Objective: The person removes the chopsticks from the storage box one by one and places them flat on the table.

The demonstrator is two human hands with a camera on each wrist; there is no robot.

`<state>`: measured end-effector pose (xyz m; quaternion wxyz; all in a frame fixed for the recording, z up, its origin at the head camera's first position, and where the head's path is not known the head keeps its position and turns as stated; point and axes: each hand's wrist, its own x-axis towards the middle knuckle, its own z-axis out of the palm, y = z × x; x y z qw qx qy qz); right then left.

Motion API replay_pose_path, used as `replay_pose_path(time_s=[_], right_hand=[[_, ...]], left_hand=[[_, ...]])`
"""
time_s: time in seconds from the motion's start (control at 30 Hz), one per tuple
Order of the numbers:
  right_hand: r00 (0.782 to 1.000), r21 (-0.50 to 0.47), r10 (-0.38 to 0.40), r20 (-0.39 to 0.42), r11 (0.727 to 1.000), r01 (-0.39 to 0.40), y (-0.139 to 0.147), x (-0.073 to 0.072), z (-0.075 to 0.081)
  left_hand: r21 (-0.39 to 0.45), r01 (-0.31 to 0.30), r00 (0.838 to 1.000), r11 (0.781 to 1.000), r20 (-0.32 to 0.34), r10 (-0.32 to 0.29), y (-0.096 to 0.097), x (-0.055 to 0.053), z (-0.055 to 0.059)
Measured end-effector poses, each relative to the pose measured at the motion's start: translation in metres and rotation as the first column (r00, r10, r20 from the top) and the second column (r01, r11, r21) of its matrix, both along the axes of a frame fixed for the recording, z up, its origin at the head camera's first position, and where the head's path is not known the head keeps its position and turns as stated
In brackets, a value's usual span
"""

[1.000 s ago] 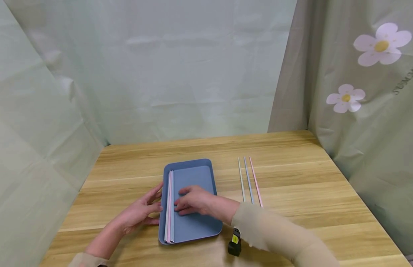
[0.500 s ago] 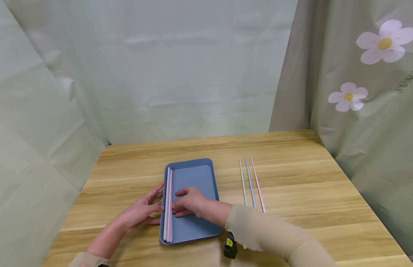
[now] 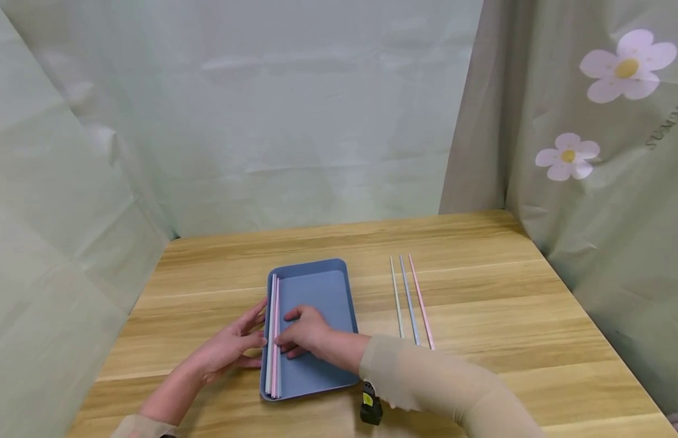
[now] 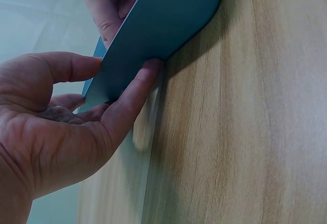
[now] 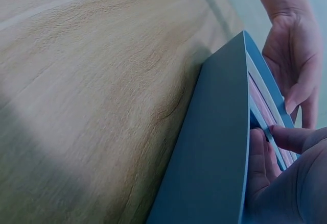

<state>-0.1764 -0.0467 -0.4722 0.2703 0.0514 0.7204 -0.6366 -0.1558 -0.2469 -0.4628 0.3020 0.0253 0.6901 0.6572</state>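
A shallow blue tray [image 3: 319,377] stands on the wooden table, with a bundle of pale pink, blue and whitish chopsticks [image 3: 272,371] along the inside of its left wall. My left hand [image 3: 229,348] rests against the outside of that wall. In the left wrist view one fingertip [image 4: 149,66] touches the wall low down, another [image 4: 94,67] lies at the rim. My right hand [image 3: 308,333] reaches into the tray from the right, its fingertips pressing the bundle's side. In the right wrist view one fingertip [image 5: 278,132] rests on a blue chopstick, other fingers bent beside it.
Three separate chopsticks, one green [image 3: 396,298], one blue [image 3: 409,298] and one pink [image 3: 421,298], lie on the table [image 3: 508,316] right of the tray. My right forearm covers their near ends. Pale cloth curtains [image 3: 317,121] close in the back and sides.
My right hand has shifted left inside the tray, its fingertips now at the bundle. The chopsticks sit closer together and nearer the left wall. My left hand stays put.
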Motion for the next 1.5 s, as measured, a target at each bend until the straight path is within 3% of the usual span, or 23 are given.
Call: replay_pose_path(time_s=[0.83,1.3,1.5], right_hand=[[0.998,0.038,0.023,-0.058,0.999,-0.021,-0.002,0.002,0.001],[0.997,-0.087,0.032,-0.070,0.995,-0.038,0.010,0.001,-0.006],[0.997,-0.130,0.035,-0.074,0.990,-0.044,0.029,0.000,0.001]], left_hand=[[0.001,0.003,1.000,1.000,0.001,-0.003,0.001,-0.001,-0.001],[-0.004,-0.005,1.000,1.000,-0.015,0.005,0.000,0.000,-0.002],[-0.012,-0.024,1.000,1.000,-0.003,0.024,0.000,0.000,-0.001]])
